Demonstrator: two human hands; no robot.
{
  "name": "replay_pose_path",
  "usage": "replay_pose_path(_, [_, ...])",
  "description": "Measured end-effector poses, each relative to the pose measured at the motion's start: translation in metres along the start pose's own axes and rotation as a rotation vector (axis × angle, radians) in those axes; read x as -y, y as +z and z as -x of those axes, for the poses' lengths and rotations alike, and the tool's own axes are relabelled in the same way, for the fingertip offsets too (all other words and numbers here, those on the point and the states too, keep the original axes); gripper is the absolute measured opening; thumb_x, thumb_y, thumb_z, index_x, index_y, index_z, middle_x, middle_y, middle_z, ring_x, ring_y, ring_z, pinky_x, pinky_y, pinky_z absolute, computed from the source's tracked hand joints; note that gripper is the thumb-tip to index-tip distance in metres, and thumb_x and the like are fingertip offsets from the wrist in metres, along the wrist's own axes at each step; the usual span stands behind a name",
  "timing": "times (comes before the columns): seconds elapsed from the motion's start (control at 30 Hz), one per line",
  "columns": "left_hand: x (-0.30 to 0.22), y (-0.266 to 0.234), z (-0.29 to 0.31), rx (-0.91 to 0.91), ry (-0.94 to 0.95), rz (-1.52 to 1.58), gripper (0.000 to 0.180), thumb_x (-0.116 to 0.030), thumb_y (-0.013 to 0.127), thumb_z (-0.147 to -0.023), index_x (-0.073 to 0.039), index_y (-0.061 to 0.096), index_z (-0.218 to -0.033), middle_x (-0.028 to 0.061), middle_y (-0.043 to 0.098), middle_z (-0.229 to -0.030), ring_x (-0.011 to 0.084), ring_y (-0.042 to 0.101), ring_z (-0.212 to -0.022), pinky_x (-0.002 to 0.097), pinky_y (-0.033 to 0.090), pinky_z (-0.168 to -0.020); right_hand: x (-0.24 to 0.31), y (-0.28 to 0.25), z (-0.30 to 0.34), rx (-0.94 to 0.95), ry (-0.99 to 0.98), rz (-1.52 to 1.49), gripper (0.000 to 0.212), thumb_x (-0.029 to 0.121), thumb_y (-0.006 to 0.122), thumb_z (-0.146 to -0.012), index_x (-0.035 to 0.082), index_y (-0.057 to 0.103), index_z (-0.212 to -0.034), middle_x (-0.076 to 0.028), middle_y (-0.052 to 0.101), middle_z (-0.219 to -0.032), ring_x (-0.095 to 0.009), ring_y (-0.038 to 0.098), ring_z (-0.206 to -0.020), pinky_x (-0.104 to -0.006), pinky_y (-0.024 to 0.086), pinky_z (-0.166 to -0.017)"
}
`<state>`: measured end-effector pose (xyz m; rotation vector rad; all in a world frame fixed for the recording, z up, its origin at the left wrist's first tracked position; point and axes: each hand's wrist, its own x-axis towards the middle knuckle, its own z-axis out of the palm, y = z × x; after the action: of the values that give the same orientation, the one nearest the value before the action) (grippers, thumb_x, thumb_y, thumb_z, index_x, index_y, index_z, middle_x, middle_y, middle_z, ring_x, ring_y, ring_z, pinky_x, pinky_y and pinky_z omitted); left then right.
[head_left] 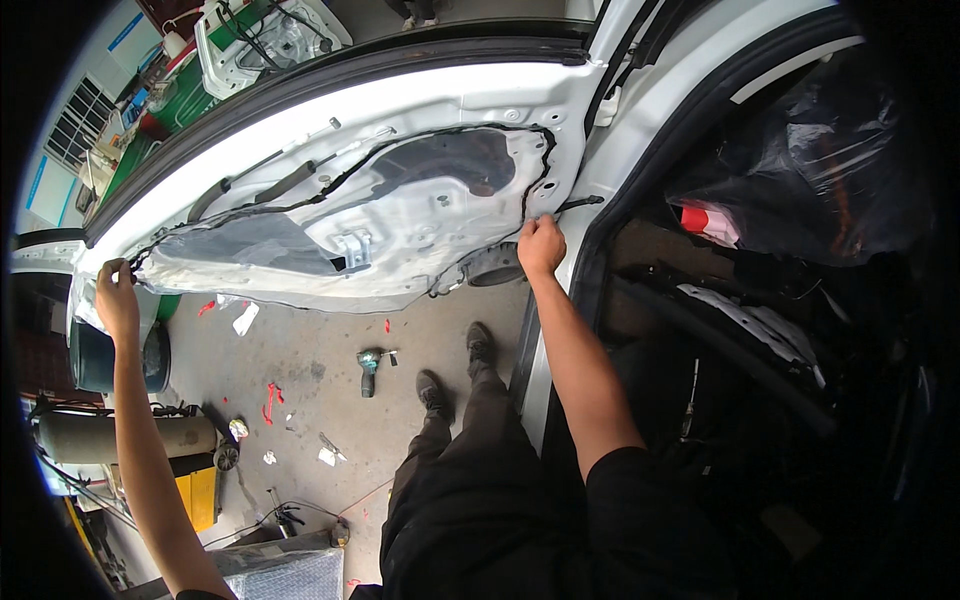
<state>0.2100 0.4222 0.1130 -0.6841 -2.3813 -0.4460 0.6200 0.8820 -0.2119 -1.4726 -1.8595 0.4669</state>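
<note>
My left hand (117,297) pinches the sheet (240,277) at its left end, fingertips together; my right hand (542,247) is curled tight at its right edge; the sheet spreads over the door (400,90)'s inner face; I'd expect it light, limp, easily torn, tacky along the black bead (346,176); best held by its outer edges.

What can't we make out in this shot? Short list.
All in the head view:
Right hand: fingertips hidden behind its knuckles, so its grip on the plastic sheet is unclear.
Door: outer face turned away, behind the inner side.
Car interior: much of it lost in deep shadow.
Whatever lies under the crinkled plastic cover: mostly masked.
Far person: cut off by the top edge.
</note>
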Motion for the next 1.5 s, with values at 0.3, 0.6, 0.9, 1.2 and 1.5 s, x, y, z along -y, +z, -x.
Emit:
replay_pose_path(0.3, [0.000,0.004,-0.011,-0.011,0.030,-0.055,0.021,-0.023,0.057,-0.094,-0.005,0.066,-0.097,0.0110,0.069,-0.083,0.0275,0.066,-0.074,0.0373,0.048,-0.070,-0.001,0.008,-0.009,0.009,0.003,-0.005,0.020,0.022,0.060,-0.080,0.002,0.060,-0.076,-0.020,0.066,-0.077,-0.042,0.063,-0.075,-0.0532,0.048,-0.067])
replay_pose_path(0.6, [0.001,0.009,-0.010,0.015,-0.011,-0.061,0.023,-0.026,0.056,-0.094,-0.006,0.067,-0.098,0.0118,0.070,-0.088,0.0299,0.066,-0.082,0.0386,0.048,-0.074,0.001,0.007,-0.007,-0.003,0.050,0.017,0.022,0.023,0.059,-0.080,0.002,0.061,-0.080,-0.022,0.066,-0.079,-0.042,0.063,-0.077,-0.0525,0.049,-0.070])
replay_pose_path(0.9, [-0.003,0.008,-0.011,0.020,-0.020,-0.069,0.024,-0.027,0.057,-0.093,-0.007,0.067,-0.099,0.0115,0.070,-0.090,0.0312,0.066,-0.084,0.0403,0.048,-0.075,0.004,0.016,-0.009,-0.057,0.122,0.015,0.026,0.027,0.058,-0.082,0.001,0.062,-0.084,-0.021,0.067,-0.081,-0.042,0.064,-0.078,-0.0523,0.049,-0.072])
replay_pose_path(1.2, [-0.008,0.009,-0.005,0.000,-0.048,-0.002,0.023,-0.025,0.058,-0.092,-0.006,0.068,-0.099,0.0126,0.070,-0.090,0.0309,0.067,-0.085,0.0387,0.049,-0.076,-0.021,0.020,0.019,0.209,-0.282,-0.148,0.026,0.024,0.054,-0.089,0.002,0.066,-0.080,-0.021,0.066,-0.081,-0.043,0.062,-0.082,-0.0522,0.047,-0.073])
replay_pose_path(1.5, [-0.011,0.002,0.005,-0.071,-0.006,-0.027,0.021,-0.023,0.060,-0.092,-0.005,0.068,-0.096,0.0117,0.069,-0.083,0.0281,0.067,-0.077,0.0369,0.049,-0.072,-0.026,0.029,0.027,0.435,-0.217,-0.119,0.024,0.020,0.051,-0.089,0.003,0.067,-0.091,-0.020,0.067,-0.091,-0.040,0.062,-0.088,-0.0487,0.049,-0.079])
